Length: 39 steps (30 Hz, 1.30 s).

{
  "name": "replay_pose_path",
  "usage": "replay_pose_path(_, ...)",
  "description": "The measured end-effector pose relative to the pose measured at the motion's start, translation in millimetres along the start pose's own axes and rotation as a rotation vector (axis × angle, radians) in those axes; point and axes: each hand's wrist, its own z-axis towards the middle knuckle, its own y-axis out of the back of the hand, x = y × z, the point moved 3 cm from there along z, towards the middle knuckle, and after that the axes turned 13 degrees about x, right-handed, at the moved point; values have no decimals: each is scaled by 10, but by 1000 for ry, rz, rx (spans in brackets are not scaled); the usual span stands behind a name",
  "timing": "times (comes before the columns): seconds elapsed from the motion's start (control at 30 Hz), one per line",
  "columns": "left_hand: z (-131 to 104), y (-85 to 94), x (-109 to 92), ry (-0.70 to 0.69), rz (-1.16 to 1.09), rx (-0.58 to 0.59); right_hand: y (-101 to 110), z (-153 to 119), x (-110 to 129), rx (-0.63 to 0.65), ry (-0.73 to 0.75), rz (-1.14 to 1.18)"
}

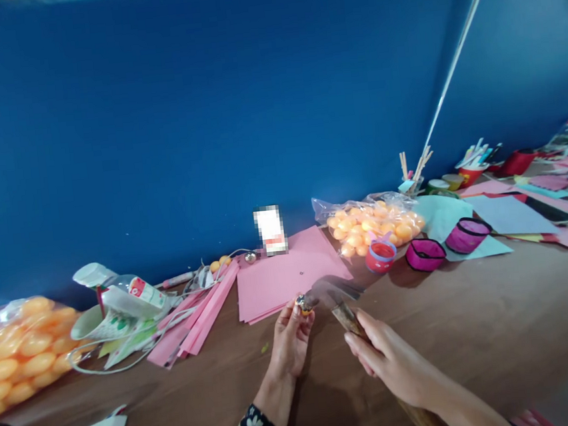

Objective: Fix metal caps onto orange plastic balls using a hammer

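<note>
My left hand [292, 338] pinches a small shiny gold round metal piece [303, 305] between thumb and fingers, just above the brown table. Its exact kind is not clear. In my right hand [385, 350] is a hammer [347, 314], gripped by its wooden handle. The hammer's head is blurred and lies right beside the metal piece; whether they touch I cannot tell. Beyond both hands lies a stack of pink paper sheets [285, 280]. A silvery ball [250, 257] sits near the stack's far left corner.
Bags of orange balls stand at left [26, 351] and behind the hands [365, 225]. Pink paper strips [208, 314], a white cable and a spray bottle [125, 292] lie left. Small cups [381, 257], magenta rings [426, 254] and coloured papers are right. A blue partition [204, 113] closes the back.
</note>
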Motion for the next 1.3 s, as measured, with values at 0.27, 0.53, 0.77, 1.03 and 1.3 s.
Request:
replay_pose_path(0.27, 16, -8, -11, -12, 31, 12, 0, -40, 13, 18, -10, 47)
replay_pose_path(0.53, 7, 7, -8, -8, 59, -25, -2, -41, 37, 23, -6, 72)
replay_pose_path(0.77, -22, -26, 1, 46, 74, -13, -34, -37, 6, 30, -21, 81)
replay_pose_path(1.03, 9, -17, -12, -4, 50, -30, 28, -53, 79, 0, -11, 75)
replay_pose_path(1.3, -10, -16, 11, 12, 69, -4, 2, -29, 47, -5, -4, 50)
